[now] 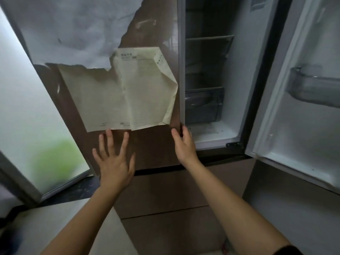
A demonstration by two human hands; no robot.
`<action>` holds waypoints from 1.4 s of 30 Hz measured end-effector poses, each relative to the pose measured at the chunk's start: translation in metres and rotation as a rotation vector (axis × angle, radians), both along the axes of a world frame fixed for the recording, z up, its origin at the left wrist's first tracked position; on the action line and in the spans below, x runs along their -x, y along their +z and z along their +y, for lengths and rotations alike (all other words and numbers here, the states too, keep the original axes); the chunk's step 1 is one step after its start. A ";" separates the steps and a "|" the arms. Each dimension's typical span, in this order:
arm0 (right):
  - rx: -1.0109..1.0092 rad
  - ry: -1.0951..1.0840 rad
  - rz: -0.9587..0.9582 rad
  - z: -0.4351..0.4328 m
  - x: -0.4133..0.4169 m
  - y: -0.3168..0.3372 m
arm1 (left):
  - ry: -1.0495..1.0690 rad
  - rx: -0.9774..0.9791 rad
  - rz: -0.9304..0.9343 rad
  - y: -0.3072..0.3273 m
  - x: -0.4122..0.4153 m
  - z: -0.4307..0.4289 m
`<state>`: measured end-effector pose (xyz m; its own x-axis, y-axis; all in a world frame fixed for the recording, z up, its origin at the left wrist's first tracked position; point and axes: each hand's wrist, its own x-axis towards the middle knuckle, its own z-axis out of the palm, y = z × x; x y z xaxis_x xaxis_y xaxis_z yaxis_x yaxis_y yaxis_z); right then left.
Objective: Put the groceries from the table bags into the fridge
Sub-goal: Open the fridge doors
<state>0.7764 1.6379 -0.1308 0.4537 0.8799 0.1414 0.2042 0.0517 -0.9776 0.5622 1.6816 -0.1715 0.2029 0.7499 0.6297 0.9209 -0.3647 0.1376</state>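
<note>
A brown fridge stands in front of me. Its left door [154, 150] is closed and its right door [298, 111] is swung wide, showing white shelves and a clear drawer [204, 105] inside. My left hand [114, 161] lies flat on the left door with fingers spread, just below a creased yellowish paper sheet [128, 94] stuck to it. My right hand [184, 144] is at the left door's right edge, fingers curled around that edge. No groceries or bags are in view.
A torn white film [73, 28] covers the upper part of the left door. A frosted glass panel [31, 116] stands at the left with a green blur behind it. Brown fridge drawers [165, 192] sit below the doors. The open door holds a clear bin [312, 85].
</note>
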 end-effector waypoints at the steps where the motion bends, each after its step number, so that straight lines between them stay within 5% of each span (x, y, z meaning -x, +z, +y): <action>1: 0.013 -0.005 -0.023 0.002 0.003 0.001 | -0.013 -0.001 0.038 -0.004 0.004 0.002; 5: 0.069 0.051 0.001 0.001 0.007 -0.001 | -0.029 -0.025 0.033 -0.007 0.006 0.006; 8: 0.076 0.054 0.019 0.000 0.009 -0.001 | -0.059 -0.064 -0.140 0.001 0.003 -0.005; 10: 0.094 0.044 0.023 0.000 0.012 -0.003 | -0.032 0.141 -0.488 -0.002 -0.005 -0.016; 14: 0.125 0.026 0.020 -0.001 0.015 -0.005 | 0.020 0.909 -1.570 -0.005 -0.025 -0.022; 17: 0.136 0.025 0.013 -0.003 0.017 -0.003 | -0.114 1.147 -1.956 -0.008 -0.036 -0.019; 24: 0.153 0.054 0.006 -0.013 0.013 0.002 | -0.344 1.247 -2.019 -0.012 -0.058 -0.014; 42: 0.129 0.074 -0.172 -0.013 0.003 -0.016 | -0.286 1.098 -1.917 -0.033 -0.065 0.004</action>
<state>0.7737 1.6248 -0.1467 0.3664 0.9256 0.0951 0.3688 -0.0506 -0.9281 0.6274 1.6858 -0.2049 0.1794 0.9124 -0.3678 -0.5681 0.4013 0.7185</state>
